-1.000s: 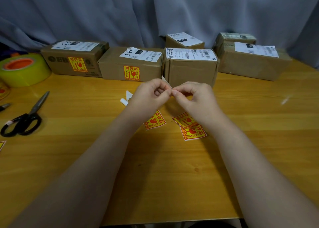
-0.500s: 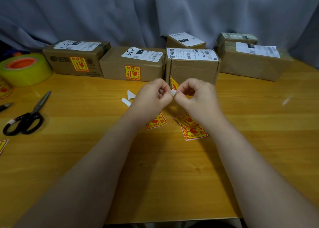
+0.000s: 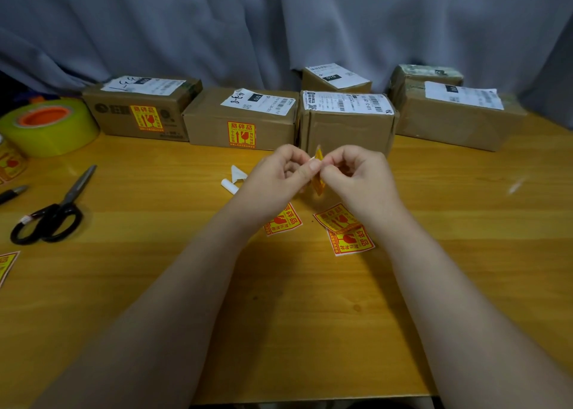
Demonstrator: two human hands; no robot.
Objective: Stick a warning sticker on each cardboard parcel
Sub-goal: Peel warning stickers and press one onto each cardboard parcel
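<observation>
Head view: both hands meet low over the table (image 3: 279, 331), just in front of the middle box (image 3: 347, 129). The left hand (image 3: 276, 177) and right hand (image 3: 361, 180) each pinch one sticker (image 3: 319, 186) with curled fingertips. They hold it edge-on between them, clear of the wood. It looks as if the backing is being picked off, though the peel line is too small to make out. Now the score: the left box (image 3: 139, 98) carries a yellow label (image 3: 146, 118) on its front, and the second box (image 3: 214, 123) has one too, so that's two done. The middle box shows a bare front, as does the right box (image 3: 459, 126). The small box (image 3: 335, 78) and far box (image 3: 424, 73) behind show no label on the faces we can see. By my count that leaves four to go, with the middle box likely next. Three spares (image 3: 283, 221) lie flat by the wrists, two of them overlapping, and white scraps (image 3: 235, 176) sit beside the left hand. The surface is glossy yellow wood, with scissors (image 3: 49, 213), a tape roll (image 3: 46, 126) and a pen (image 3: 12, 191) off to the left. A grey curtain (image 3: 279, 21) hangs in folds right behind the boxes and hides the rest of the room.
</observation>
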